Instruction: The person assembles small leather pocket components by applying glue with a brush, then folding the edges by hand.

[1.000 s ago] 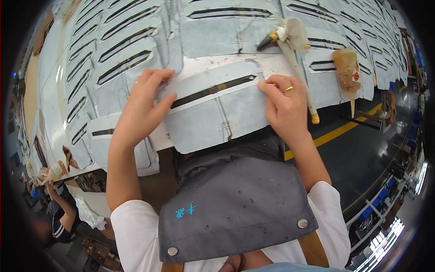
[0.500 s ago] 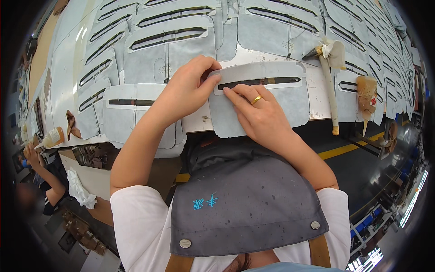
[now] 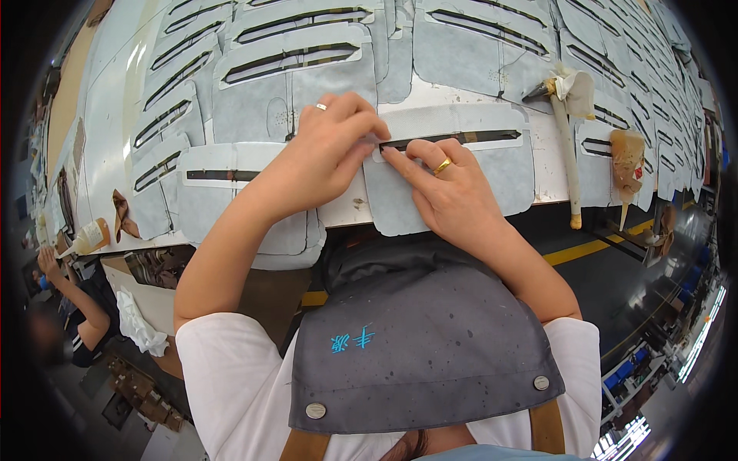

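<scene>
A grey fabric-like panel lies on the white table in front of me, with a lighter band along its far side and a long dark slot in it. At the slot's left end, my left hand has its thumb and fingertips pinched together on the panel's edge. What lies between those tips is too small to make out. My right hand rests over the panel, index finger stretched to the slot's left end and the other fingers bent but apart.
Similar slotted panels cover much of the table. To the right lie a hammer and a glue bottle, its nozzle over the table edge. At far left, another person's hand is near a second glue bottle.
My left hand has rolled so its ring now shows, and its fingertips have come closer to the slot's left end. The right hand stays at the same spot on the panel.
</scene>
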`<state>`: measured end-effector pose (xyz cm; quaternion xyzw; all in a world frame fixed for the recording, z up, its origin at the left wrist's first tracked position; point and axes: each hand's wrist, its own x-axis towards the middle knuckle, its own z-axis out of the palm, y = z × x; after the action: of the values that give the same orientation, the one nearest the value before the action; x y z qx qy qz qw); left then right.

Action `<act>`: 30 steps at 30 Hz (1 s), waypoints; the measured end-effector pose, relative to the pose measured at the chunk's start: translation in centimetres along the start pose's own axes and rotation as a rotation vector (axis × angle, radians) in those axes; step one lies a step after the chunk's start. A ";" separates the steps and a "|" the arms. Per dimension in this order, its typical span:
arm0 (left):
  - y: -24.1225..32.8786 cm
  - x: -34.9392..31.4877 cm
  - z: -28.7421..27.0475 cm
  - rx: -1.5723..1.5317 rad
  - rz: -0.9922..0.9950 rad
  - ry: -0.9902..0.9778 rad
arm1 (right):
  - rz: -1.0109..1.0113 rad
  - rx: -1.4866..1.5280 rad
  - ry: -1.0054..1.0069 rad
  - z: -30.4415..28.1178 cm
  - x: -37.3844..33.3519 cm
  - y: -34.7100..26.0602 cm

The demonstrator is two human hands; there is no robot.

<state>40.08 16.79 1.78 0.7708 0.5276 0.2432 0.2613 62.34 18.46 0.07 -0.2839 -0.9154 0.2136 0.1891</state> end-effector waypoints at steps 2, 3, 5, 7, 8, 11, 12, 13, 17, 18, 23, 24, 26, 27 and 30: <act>-0.1 -0.4 0.2 -0.032 -0.010 -0.133 | -0.010 -0.014 -0.003 -0.1 0.1 0.0; -0.1 -0.4 0.1 -0.032 -0.011 -0.135 | -0.020 -0.030 -0.007 -0.1 0.1 0.0; -0.4 -0.3 0.0 -0.051 -0.003 -0.145 | -0.017 -0.005 -0.015 -0.2 0.1 0.1; -0.9 0.0 0.0 -0.072 0.013 -0.159 | -0.019 0.019 -0.021 -0.2 0.1 0.3; -1.1 0.1 0.0 -0.096 0.030 -0.173 | -0.012 0.049 0.012 -0.1 0.0 0.5; -1.0 0.4 -0.2 -0.089 0.030 -0.195 | 0.008 0.095 0.051 0.0 -0.1 0.7; -1.1 0.5 -0.2 -0.088 0.031 -0.198 | 0.017 0.107 0.058 0.0 -0.1 0.7; -1.2 0.6 -0.3 -0.096 0.055 -0.195 | 0.020 0.110 0.060 0.0 0.0 0.6; -1.3 0.7 -0.3 -0.021 0.108 -0.194 | 0.028 0.103 0.041 -0.1 0.2 0.5; -1.3 0.5 -0.1 -0.020 0.106 -0.197 | 0.028 0.103 0.034 -0.1 0.2 0.5; -1.2 -1.2 0.3 0.179 0.160 -0.046 | 0.020 0.098 0.048 -0.1 0.1 0.6; -1.2 -1.6 0.2 0.181 0.158 -0.046 | 0.012 0.097 0.049 0.0 0.0 0.6; -1.5 -2.3 0.1 0.171 0.147 -0.029 | 0.023 0.109 0.031 -0.2 0.0 0.6; -1.5 -2.4 0.2 0.171 0.143 -0.027 | 0.035 0.120 0.011 -0.2 0.0 0.6; -1.6 -2.7 0.3 0.142 0.133 -0.021 | 0.006 0.069 0.028 0.0 -0.1 0.6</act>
<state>38.32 14.71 0.28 0.8231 0.4887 0.2139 0.1945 62.66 18.83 -0.28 -0.2828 -0.9040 0.2415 0.2109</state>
